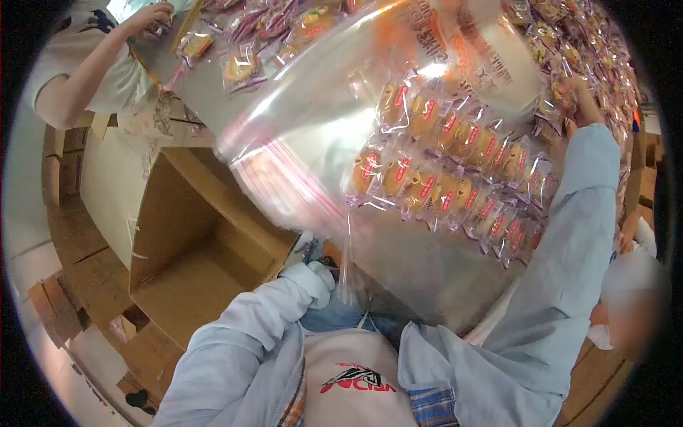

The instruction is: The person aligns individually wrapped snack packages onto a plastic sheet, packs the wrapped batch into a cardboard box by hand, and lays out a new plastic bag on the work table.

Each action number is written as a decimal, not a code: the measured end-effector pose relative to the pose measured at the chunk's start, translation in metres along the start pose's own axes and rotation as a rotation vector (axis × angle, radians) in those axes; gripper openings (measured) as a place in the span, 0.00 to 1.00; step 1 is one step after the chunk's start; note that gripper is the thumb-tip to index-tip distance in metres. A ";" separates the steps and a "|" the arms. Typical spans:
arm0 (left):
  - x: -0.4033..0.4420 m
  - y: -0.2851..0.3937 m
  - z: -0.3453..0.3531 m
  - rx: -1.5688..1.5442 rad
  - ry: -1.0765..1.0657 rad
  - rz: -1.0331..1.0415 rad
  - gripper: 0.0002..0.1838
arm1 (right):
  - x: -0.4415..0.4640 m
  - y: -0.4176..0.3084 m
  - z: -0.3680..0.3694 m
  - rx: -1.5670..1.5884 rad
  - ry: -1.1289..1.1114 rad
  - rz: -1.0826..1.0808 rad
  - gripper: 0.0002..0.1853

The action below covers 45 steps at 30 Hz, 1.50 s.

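Observation:
My right hand (pixel 583 102) reaches to the edge of the heaped packets at the right, its fingers curled on a wrapped cake (pixel 552 107). My left hand (pixel 329 250) is low beside the cardboard box, by the lower edge of a large clear plastic bag (pixel 299 135); its fingers are mostly hidden. Two rows of wrapped cakes (pixel 423 188) with red labels lie side by side on the table, between my arms. The bag, printed in orange, spreads flat beside and behind these rows.
An open cardboard box (pixel 213 245) stands below the table edge at left. More wrapped cakes (pixel 242 67) lie at the back, near another person's arm (pixel 89 67). A heap of packets (pixel 601 53) fills the right side. Another person (pixel 633 299) is at far right.

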State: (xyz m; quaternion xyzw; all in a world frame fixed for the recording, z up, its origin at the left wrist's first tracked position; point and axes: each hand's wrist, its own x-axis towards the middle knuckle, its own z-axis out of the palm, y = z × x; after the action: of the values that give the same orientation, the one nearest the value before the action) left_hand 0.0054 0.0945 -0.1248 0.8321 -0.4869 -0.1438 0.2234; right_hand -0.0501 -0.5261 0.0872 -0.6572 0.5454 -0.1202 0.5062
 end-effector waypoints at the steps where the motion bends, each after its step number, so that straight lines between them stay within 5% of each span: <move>1: 0.003 0.001 0.001 0.003 0.007 0.007 0.10 | -0.014 -0.004 0.004 0.050 0.043 -0.044 0.34; 3: 0.003 0.001 0.001 -0.010 0.013 0.005 0.09 | -0.044 -0.004 0.015 0.121 0.115 -0.112 0.34; 8: 0.009 0.014 -0.039 -0.104 0.178 -0.003 0.09 | 0.037 0.063 -0.126 0.413 -0.357 -0.177 0.29; 11: -0.006 0.040 -0.099 -0.515 0.241 -0.195 0.08 | -0.039 0.064 -0.146 0.435 -0.123 -0.286 0.32; 12: -0.021 0.044 -0.116 -0.911 0.016 -0.466 0.08 | -0.074 0.063 -0.141 0.422 -0.031 -0.317 0.33; 15: -0.063 0.052 -0.139 -1.089 0.259 -0.536 0.10 | -0.195 0.073 -0.111 0.462 0.164 -0.386 0.36; 18: -0.097 0.070 -0.167 -0.910 0.653 -0.119 0.12 | -0.336 0.098 -0.051 0.635 0.141 -0.326 0.40; 21: -0.099 0.107 -0.196 -0.912 0.165 0.096 0.23 | -0.450 0.127 0.023 0.974 -0.085 -0.079 0.44; 23: -0.078 0.152 -0.199 -1.382 -0.049 -0.090 0.36 | -0.503 0.142 0.074 1.261 -0.310 0.203 0.47; 25: -0.082 0.150 -0.171 -1.401 -0.139 -0.024 0.40 | -0.529 0.156 0.119 1.474 -0.511 0.436 0.50; 27: -0.088 0.144 -0.152 -1.453 -0.184 -0.102 0.43 | -0.525 0.168 0.145 1.492 -0.669 0.405 0.53; 30: -0.095 0.120 -0.157 -1.482 -0.216 -0.410 0.40 | -0.510 0.185 0.145 1.327 -0.864 0.126 0.64; 33: -0.086 0.091 -0.161 -1.192 -0.364 -0.502 0.39 | -0.505 0.177 0.127 0.893 -0.850 0.255 0.64; 36: -0.075 0.087 -0.159 -0.923 -0.307 -0.302 0.42 | -0.491 0.163 0.130 0.453 -0.874 0.137 0.66; 39: -0.069 0.101 -0.158 -0.843 -0.257 -0.183 0.44 | -0.492 0.155 0.143 -0.078 -0.780 -0.448 0.66; 42: -0.063 0.105 -0.157 -0.823 -0.224 -0.123 0.45 | -0.504 0.148 0.151 0.113 -0.627 -0.380 0.67; 45: -0.058 0.106 -0.167 -0.875 -0.275 -0.181 0.46 | -0.519 0.131 0.155 -0.172 -0.286 -0.550 0.66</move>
State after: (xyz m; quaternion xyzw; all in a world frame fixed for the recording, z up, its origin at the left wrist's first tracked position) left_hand -0.0251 0.1386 0.0741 0.6720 -0.3308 -0.4637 0.4733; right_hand -0.2137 0.0062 0.1162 -0.8306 0.2788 -0.1124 0.4688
